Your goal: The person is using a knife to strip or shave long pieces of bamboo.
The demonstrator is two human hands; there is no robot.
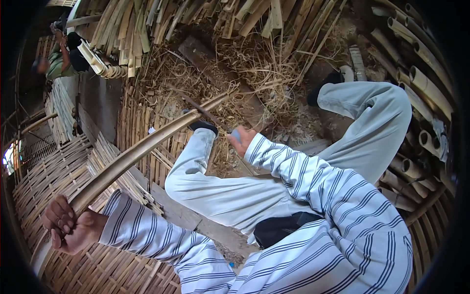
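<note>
A long split bamboo strip [132,156] slants from the lower left up to the middle, its hollow inner side showing. Near its lower end, my left hand [66,225] is closed around it, fingers curled over the edge. My right hand [243,140] grips a knife by a handle with a bluish patch. The dark, narrow knife blade [208,113] points up and left, crossing the strip near its far end. Whether the blade cuts into the bamboo or only rests against it, I cannot tell.
Shavings [259,78] litter the ground beyond my feet. Split bamboo slats [122,34] are piled at the back, bamboo poles [426,88] at the right. Woven bamboo panels [54,166] lie at the left. Another person [61,61] sits at the far left. My bent legs [362,122] frame the work spot.
</note>
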